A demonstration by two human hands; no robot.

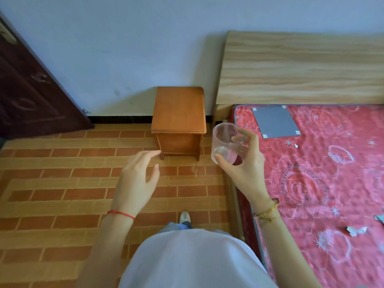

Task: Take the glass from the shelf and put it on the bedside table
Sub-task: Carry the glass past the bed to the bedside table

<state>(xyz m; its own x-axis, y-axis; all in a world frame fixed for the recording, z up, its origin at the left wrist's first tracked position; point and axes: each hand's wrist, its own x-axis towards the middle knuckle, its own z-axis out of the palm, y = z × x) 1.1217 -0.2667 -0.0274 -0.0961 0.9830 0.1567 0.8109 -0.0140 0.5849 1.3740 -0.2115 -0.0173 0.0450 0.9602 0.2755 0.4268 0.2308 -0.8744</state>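
A clear empty glass [225, 142] is held in my right hand [245, 163], thumb and fingers wrapped around its wall, tilted with its mouth toward the camera. It hangs in the air just right of the small orange-brown wooden bedside table [179, 110], which stands against the wall beside the bed, its top bare. My left hand [137, 175] hovers over the floor in front of the table, fingers spread and holding nothing. No shelf is in view.
A bed with a red patterned mattress [324, 183] and light wooden headboard [301, 67] fills the right side. A grey sheet [274, 121] lies on the mattress. A dark door [31, 90] stands at left. Brick-patterned floor [62, 183] lies below, with my shoe [185, 218] on it.
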